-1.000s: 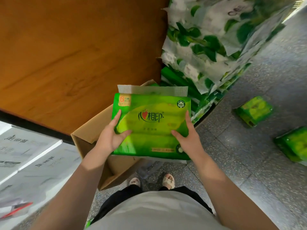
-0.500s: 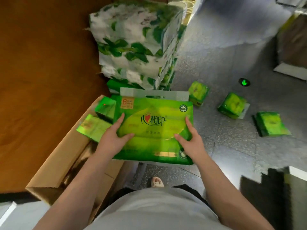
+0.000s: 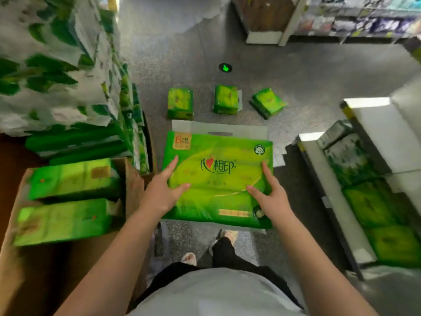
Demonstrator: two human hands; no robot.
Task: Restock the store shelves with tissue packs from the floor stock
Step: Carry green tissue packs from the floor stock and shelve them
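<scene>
a person held a green tissue pack (image 3: pixel 217 179) flat in front of the body, above the speckled grey floor (image 3: pixel 307 83), its printed face up and its pale carry handle flap pointing away. the left hand (image 3: pixel 159 192) gripped the pack's left edge, thumb laid across the top face and the other fingers reaching along and under the side. the right hand (image 3: pixel 272 197) gripped the right edge in the same way, thumb on top and index finger stretched along the side. to the left, an open cardboard box (image 3: pixel 131 183) held two more green packs (image 3: pixel 68 199) lying one beside the other. behind the box rose a stack of white, leaf-printed bundles (image 3: pixel 57 65). three small green packs (image 3: pixel 225 100) lay apart from one another on the floor beyond the held pack, near a round green floor marker (image 3: pixel 225 67). on the right stood a low white shelf (image 3: pixel 328 201) with green packs (image 3: pixel 382 220) already lying in it, well apart from the held pack. the person's feet showed on the floor below the pack.
</scene>
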